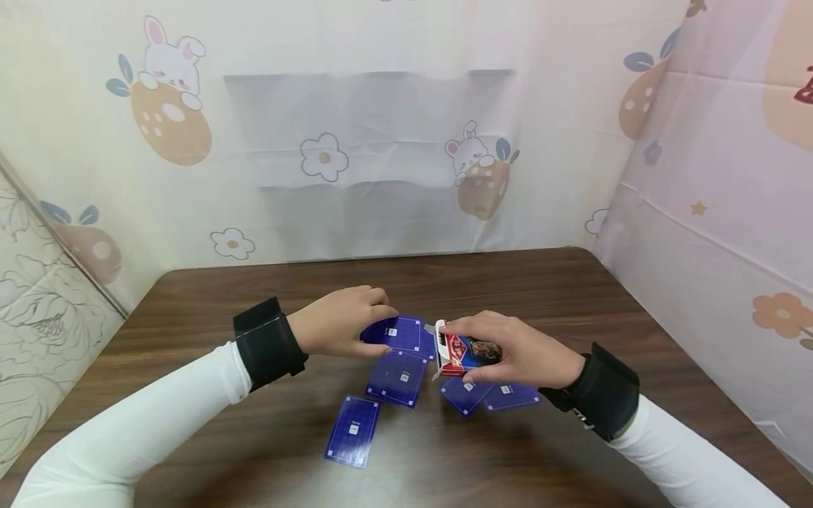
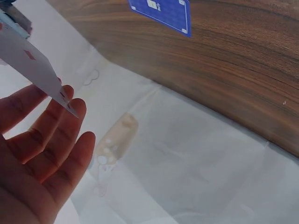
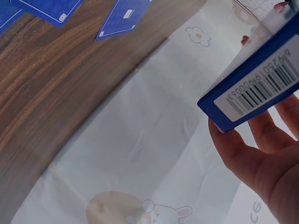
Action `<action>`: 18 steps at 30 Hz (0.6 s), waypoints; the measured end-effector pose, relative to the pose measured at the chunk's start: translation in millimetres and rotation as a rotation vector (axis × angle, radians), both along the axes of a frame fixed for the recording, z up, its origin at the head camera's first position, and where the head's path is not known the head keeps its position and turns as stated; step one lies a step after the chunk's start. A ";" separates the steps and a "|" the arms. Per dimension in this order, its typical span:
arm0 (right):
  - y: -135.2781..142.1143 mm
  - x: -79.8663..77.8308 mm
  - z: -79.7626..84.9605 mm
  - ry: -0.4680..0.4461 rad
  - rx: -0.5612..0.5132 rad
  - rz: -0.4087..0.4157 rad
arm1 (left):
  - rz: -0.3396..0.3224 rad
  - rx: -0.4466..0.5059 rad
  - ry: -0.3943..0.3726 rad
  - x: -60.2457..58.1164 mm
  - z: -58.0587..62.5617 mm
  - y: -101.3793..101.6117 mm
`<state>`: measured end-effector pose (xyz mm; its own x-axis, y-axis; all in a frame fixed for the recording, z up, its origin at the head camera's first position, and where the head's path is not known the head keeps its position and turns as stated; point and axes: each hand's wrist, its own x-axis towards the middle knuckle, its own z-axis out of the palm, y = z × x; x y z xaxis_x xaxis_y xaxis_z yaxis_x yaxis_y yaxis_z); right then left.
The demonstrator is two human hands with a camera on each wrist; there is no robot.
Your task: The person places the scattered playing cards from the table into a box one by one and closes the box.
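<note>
Over the middle of the brown bench [image 1: 571, 296], right hand [image 1: 508, 349] grips a card box [image 1: 462, 354] with its flap open toward the left hand [image 1: 339, 321], which pinches one blue card [image 1: 396, 333] by its edge; other cards [image 1: 400, 377] lie face down below. Contents of box hidden. Risk: card snags on the flap and bends, or slips from the light pinch

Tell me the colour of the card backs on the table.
Blue with white marks, clearest on the cards in the head view.
</note>
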<state>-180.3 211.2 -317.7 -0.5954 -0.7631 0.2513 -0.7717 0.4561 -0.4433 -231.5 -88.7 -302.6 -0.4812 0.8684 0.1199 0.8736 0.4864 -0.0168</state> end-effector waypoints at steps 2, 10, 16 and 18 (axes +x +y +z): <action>-0.3 -0.4 0.3 0.003 0.003 -0.001 | 0.009 0.014 0.006 5.3 1.3 -3.2; -3.9 -2.3 1.1 0.033 -0.011 0.014 | 0.022 0.045 0.000 22.5 7.2 -5.5; -8.3 -3.7 1.6 0.016 0.000 0.016 | 0.046 0.040 0.005 28.7 9.3 -5.1; -9.8 -4.2 1.5 -0.001 0.004 0.017 | 0.049 0.041 0.004 30.4 9.2 -4.7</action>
<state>-184.6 201.5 -316.3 -0.5823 -0.7742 0.2482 -0.7792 0.4443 -0.4421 -201.1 -93.4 -293.4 -0.5222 0.8382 0.1572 0.8488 0.5287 0.0003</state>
